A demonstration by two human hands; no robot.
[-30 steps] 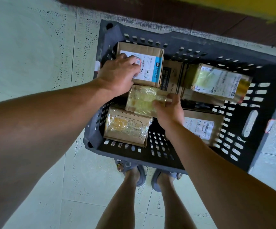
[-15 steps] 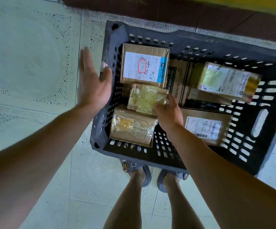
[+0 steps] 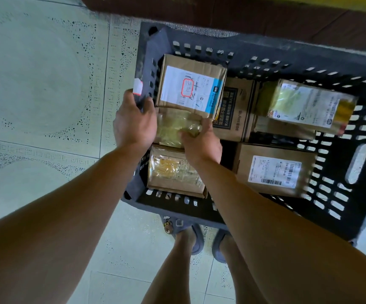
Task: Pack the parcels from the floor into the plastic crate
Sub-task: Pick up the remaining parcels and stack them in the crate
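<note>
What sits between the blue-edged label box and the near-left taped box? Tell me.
Head view: a small parcel wrapped in clear tape, held by the right hand; the left hand grips the crate wall.

The floor (image 3: 35, 95) is made of big pale tiles with a soft green look. Thin lines run between the tiles, and tiny dark dots curve around in ring shapes. At 12 o'clock a dark brown strip (image 3: 232, 16) runs along the bottom of the wall. Up at 1 o'clock a bit of yellow (image 3: 342, 3) shows. The light is soft and even.
</note>
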